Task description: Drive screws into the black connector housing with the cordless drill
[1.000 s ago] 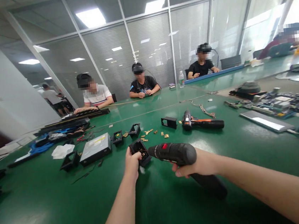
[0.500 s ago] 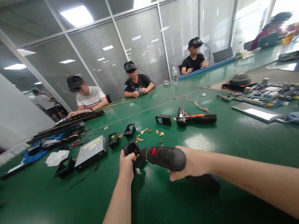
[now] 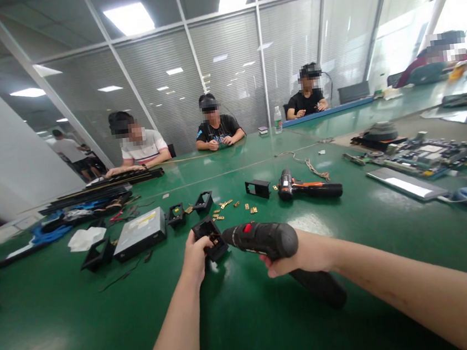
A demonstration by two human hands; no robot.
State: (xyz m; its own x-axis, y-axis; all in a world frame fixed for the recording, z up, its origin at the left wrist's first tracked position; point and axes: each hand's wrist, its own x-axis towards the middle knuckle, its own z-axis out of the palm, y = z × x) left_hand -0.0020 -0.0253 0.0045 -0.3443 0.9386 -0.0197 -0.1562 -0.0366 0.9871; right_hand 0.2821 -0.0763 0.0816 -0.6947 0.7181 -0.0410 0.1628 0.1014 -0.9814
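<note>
My left hand (image 3: 194, 255) is closed on a black plastic frame (image 3: 220, 250), tilted up from the green table, with its thumb inside by some small brass pieces. My right hand (image 3: 294, 253) grips a black cordless drill (image 3: 260, 238) with a red button on top. The drill's nose points left at the frame; whether its tip touches a screw is too small to tell. Loose brass plates (image 3: 225, 204) lie just beyond the frame. Similar black frames (image 3: 202, 202) stand behind it, one with a brass piece in it (image 3: 175, 215).
A second drill (image 3: 310, 188) lies on its side beyond my right hand, near another black frame (image 3: 258, 188). To the left sits a silver disc drive (image 3: 140, 234). Circuit boards (image 3: 426, 149) and a phone-like slab (image 3: 405, 183) are at the right. Several people sit across the table.
The drill's nose has drawn slightly right, away from the frame, showing more of the frame's inside. My left hand keeps its hold. The whole view has shifted a little.
</note>
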